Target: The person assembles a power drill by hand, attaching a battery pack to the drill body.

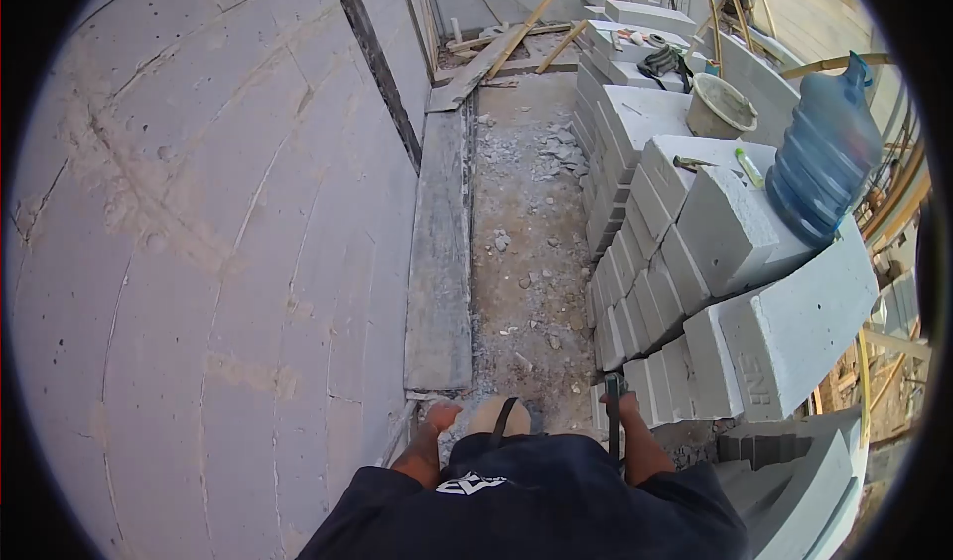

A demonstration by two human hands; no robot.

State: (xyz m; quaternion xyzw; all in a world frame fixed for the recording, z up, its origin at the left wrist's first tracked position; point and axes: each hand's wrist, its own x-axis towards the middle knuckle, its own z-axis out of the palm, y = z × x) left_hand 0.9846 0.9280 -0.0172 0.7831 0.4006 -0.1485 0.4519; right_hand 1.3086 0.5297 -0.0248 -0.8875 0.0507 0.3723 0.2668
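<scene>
My left hand [442, 417] hangs low beside my body near the block wall, its fingers loosely apart and nothing seen in it. My right hand [627, 406] is closed around a long, narrow dark tool [612, 419] held upright at my side. Its exact kind I cannot make out. Just beyond that hand are stacked pale lightweight blocks [715, 356].
A block wall [228, 262] rises on the left with a plank [439, 292] along its foot. Rubble litters the walkway [526, 262]. On the stacks stand a blue water jug [824, 153], a bucket [717, 113] and a hammer [693, 163]. Bamboo poles [536, 19] lean at the back.
</scene>
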